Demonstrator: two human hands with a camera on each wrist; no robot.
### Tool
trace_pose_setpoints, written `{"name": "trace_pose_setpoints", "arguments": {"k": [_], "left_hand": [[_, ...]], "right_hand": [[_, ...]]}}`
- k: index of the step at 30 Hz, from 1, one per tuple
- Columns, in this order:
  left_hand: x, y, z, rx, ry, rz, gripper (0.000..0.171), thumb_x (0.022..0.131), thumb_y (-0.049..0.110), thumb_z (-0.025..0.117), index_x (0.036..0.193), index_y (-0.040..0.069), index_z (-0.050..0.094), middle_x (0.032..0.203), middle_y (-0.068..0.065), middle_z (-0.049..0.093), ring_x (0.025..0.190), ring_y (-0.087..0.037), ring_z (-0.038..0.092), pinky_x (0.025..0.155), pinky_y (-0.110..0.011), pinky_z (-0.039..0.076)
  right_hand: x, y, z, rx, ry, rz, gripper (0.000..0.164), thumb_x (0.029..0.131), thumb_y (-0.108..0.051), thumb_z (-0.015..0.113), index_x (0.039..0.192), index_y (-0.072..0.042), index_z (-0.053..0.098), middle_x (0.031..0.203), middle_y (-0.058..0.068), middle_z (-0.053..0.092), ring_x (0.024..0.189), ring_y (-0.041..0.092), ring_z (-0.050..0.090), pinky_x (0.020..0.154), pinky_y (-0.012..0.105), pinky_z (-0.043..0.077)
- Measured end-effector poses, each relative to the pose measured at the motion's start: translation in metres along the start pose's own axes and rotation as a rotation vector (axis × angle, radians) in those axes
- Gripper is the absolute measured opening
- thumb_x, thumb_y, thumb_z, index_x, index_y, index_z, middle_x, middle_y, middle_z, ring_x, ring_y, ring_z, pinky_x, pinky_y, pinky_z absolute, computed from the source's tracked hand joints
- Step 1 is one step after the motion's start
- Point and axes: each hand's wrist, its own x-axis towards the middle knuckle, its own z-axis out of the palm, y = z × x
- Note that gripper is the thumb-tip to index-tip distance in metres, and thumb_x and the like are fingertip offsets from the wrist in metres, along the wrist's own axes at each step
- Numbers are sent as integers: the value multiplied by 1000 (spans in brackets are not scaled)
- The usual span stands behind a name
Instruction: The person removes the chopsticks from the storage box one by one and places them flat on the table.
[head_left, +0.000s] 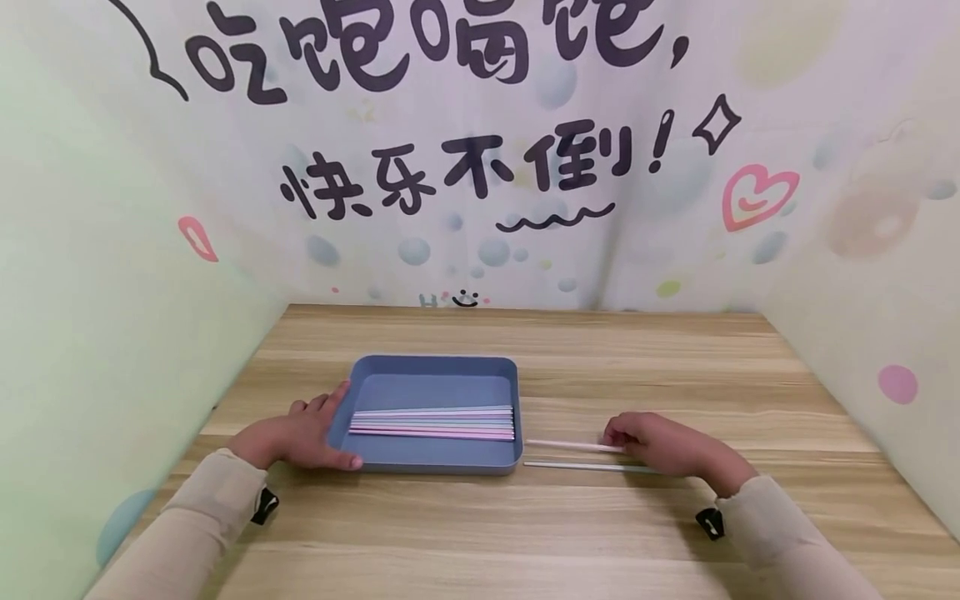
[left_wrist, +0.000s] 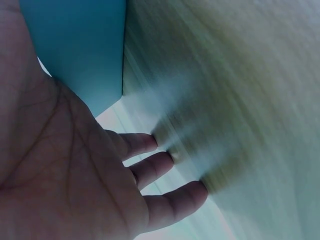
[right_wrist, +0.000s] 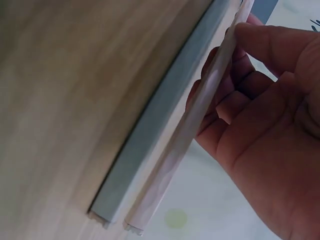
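Observation:
A blue-grey tray (head_left: pixel 435 367) lies on the table with several pastel chopsticks (head_left: pixel 431 423) side by side in it. At its left side my left hand (head_left: pixel 307 433) touches the wall, thumb by the front corner and fingers spread; the left wrist view shows the tray's wall (left_wrist: pixel 85 45) beside the palm. To the right of the tray, my right hand (head_left: pixel 663 442) pinches a pale pink chopstick (right_wrist: pixel 175 145) between thumb and fingers. A pale blue-green chopstick (right_wrist: pixel 150 135) lies alongside on the table, its right part hidden by the hand in the head view.
The wood-grain table (head_left: pixel 480 533) reaches to a printed cloth backdrop (head_left: pixel 480 250) at the rear. Pale walls stand close at the left (head_left: pixel 97 275) and right (head_left: pixel 885 300).

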Motion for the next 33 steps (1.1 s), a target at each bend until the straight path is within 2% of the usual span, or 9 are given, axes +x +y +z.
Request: {"name": "trace_pose_setpoints", "arguments": {"k": [18, 33], "left_hand": [[1, 1, 0, -11, -13, -23, 126, 77, 63, 74, 154, -4, 2, 145, -39, 28, 115, -54, 37, 94, -67, 36], [1, -2, 1, -11, 3, -2, 126, 77, 64, 74, 154, -5, 2, 144, -39, 29, 113, -54, 38, 94, -66, 36]], "right_hand": [[-1, -2, 3, 24, -22, -46, 29, 93, 12, 53, 96, -16, 62, 87, -9, 57, 82, 7, 51, 73, 28, 44], [0, -5, 1, 32, -38, -42, 29, 91, 13, 54, 96, -15, 63, 84, -8, 55, 78, 5, 49, 71, 27, 43]]}}
